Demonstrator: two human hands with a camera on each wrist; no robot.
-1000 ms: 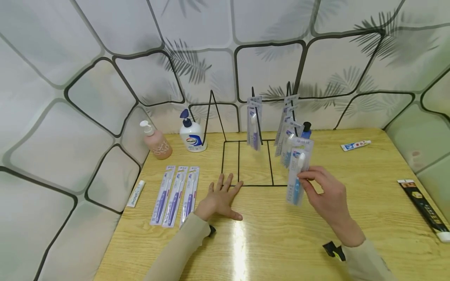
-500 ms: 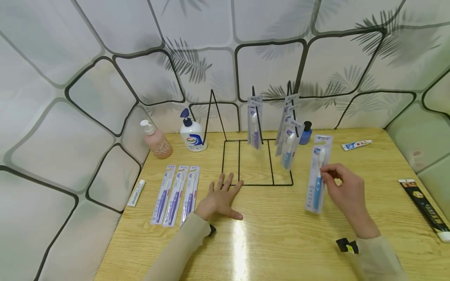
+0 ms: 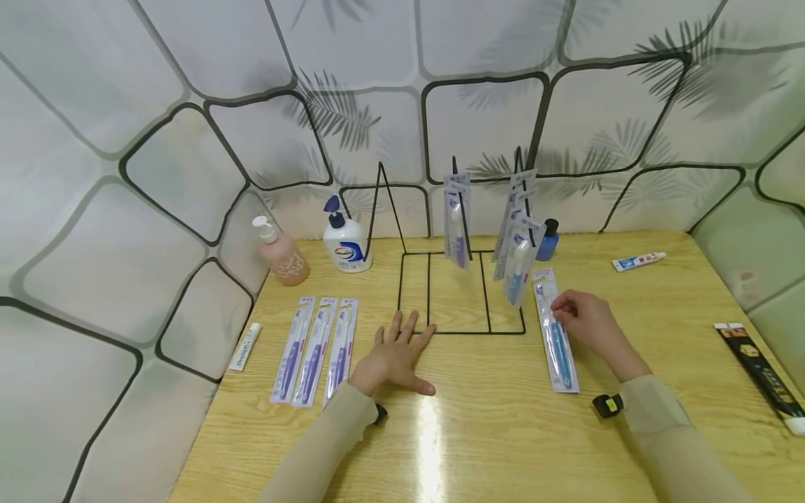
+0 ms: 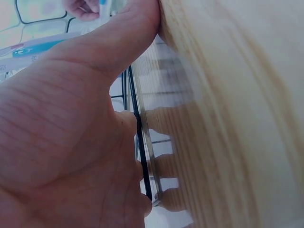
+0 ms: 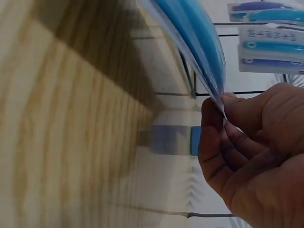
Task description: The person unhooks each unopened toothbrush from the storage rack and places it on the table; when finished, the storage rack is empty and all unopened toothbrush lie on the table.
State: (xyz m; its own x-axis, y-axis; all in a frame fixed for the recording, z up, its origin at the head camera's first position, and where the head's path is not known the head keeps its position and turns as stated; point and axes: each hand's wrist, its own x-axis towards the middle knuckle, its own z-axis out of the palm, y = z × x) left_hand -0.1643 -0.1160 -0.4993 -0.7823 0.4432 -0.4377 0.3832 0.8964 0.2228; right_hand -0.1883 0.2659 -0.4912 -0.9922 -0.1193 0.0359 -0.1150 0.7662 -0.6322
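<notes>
My right hand (image 3: 586, 323) pinches the edge of a blue toothbrush in a clear blister pack (image 3: 560, 353), low over the table right of the black wire rack (image 3: 462, 332). In the right wrist view the pack's edge sits between thumb and curled fingers (image 5: 213, 156). My left hand (image 3: 396, 360) rests with fingers spread at the rack's front rail. The left wrist view shows its palm (image 4: 61, 128) beside the rail. More packaged toothbrushes hang on the rack's hooks, a purple one (image 3: 458, 234) in the middle and a blue one (image 3: 518, 269) in front on the right.
Three packaged purple toothbrushes (image 3: 314, 353) lie in a row on the left. Behind them stand a pink pump bottle (image 3: 286, 258) and a white pump bottle (image 3: 347, 244). A blue bottle (image 3: 547, 243) stands behind the rack. Toothpaste tubes (image 3: 638, 261) lie at both sides.
My right hand has carried the blue toothbrush pack away from the right hook, rightward, then lowered it toward the table. The left hand has stayed in place.
</notes>
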